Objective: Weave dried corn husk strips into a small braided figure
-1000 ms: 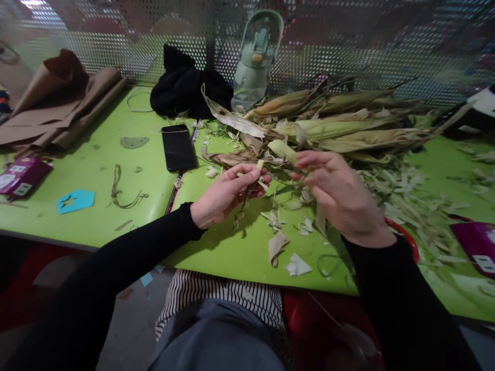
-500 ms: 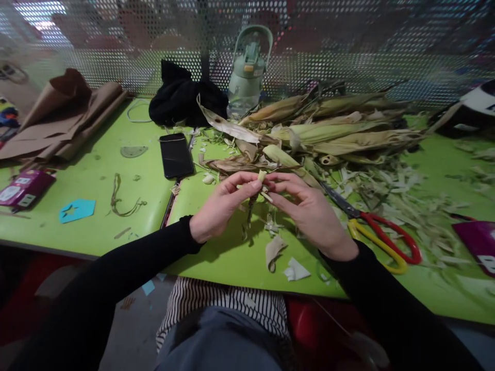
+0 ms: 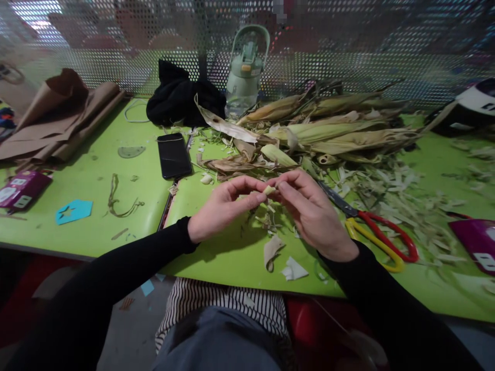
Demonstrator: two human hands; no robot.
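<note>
Both of my hands meet over the green table [image 3: 96, 175], pinching one small pale piece of corn husk [image 3: 268, 190] between their fingertips. My left hand [image 3: 224, 206] grips it from the left with thumb and forefinger closed. From the right, my right hand [image 3: 309, 211] closes its fingers on the same piece. Thin dark strands hang below the piece. Small husk scraps [image 3: 278, 255] lie on the table under my hands.
A heap of corn ears in dry husks [image 3: 328, 129] lies behind my hands. Red and yellow scissors [image 3: 375, 237] rest at the right. A black phone [image 3: 172, 154], a green bottle [image 3: 245, 72], black cloth [image 3: 181, 98], brown paper [image 3: 58, 113], purple packets [image 3: 21, 188] and a blue cutout [image 3: 75, 211] surround them.
My right hand came in from the right, uncovering the scissors, and joined my left hand on the husk piece. Both hands then sank slightly toward the table.
</note>
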